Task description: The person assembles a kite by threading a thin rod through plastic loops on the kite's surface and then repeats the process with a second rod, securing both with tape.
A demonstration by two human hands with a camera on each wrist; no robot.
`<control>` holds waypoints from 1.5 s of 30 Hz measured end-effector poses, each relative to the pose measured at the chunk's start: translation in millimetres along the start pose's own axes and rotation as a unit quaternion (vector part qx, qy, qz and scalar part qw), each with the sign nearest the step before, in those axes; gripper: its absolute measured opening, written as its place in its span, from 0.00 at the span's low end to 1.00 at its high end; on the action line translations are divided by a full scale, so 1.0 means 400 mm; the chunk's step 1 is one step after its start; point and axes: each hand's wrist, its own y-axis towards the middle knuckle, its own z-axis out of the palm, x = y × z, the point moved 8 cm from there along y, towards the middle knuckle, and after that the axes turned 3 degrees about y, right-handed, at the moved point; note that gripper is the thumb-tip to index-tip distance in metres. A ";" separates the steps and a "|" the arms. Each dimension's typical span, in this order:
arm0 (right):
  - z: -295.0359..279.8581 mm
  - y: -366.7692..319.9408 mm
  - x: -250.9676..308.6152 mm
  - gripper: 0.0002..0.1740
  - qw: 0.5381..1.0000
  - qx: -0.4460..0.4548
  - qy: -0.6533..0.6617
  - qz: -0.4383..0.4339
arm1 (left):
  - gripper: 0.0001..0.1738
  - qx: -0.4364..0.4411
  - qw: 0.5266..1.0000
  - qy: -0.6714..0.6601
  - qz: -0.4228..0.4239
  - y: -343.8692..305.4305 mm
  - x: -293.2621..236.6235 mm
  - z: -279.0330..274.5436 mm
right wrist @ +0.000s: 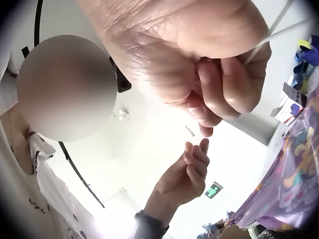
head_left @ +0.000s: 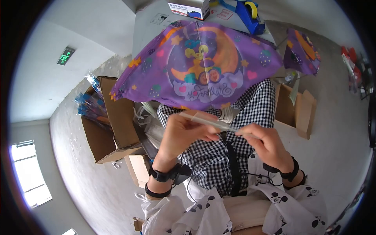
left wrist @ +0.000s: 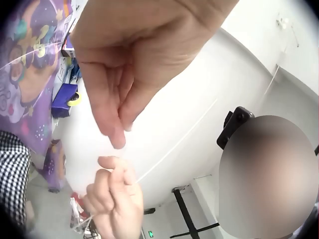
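A thin translucent strip point(head_left: 225, 126) stretches between the two hands above the lap. My left hand point(head_left: 183, 132) pinches one end, its thumb and fingertips pressed together in the left wrist view. At the other end, my right hand point(head_left: 268, 144) grips it with curled fingers. Thin white strands point(right wrist: 277, 35) come out beside the right fist in the right wrist view. Beyond the hands, a large purple cartoon-printed kite-like sheet point(head_left: 149, 84) lies over the knees and table edge, with a thin pale line down its middle.
A smaller purple printed piece point(head_left: 299, 53) hangs at the right. On the table point(head_left: 147, 29) are a white printed box point(head_left: 188, 8) and a blue tape dispenser point(head_left: 252, 23). An open carton point(head_left: 121, 113) with blue-purple packs stands left, another carton point(head_left: 305, 113) right.
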 end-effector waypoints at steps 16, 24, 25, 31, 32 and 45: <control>0.011 -0.038 -0.018 0.04 0.996 0.076 -0.022 0.040 | 0.08 -0.194 0.948 -0.080 0.239 -0.109 -0.093 -0.074; 0.003 -0.043 -0.015 0.04 0.997 0.053 -0.045 0.027 | 0.09 -0.215 0.940 -0.013 0.266 -0.114 -0.100 -0.077; 0.002 -0.043 -0.014 0.04 0.997 0.052 -0.043 0.027 | 0.09 -0.210 0.941 -0.015 0.264 -0.112 -0.099 -0.075; 0.005 -0.041 -0.015 0.04 0.997 0.044 -0.050 0.023 | 0.07 -0.191 0.943 -0.008 0.271 -0.104 -0.095 -0.069; 0.005 -0.041 -0.015 0.04 0.998 0.042 -0.052 0.020 | 0.07 -0.201 0.940 0.007 0.277 -0.104 -0.099 -0.067; 0.005 -0.038 -0.006 0.04 0.997 0.039 -0.061 0.011 | 0.09 -0.201 0.932 0.027 0.299 -0.108 -0.105 -0.073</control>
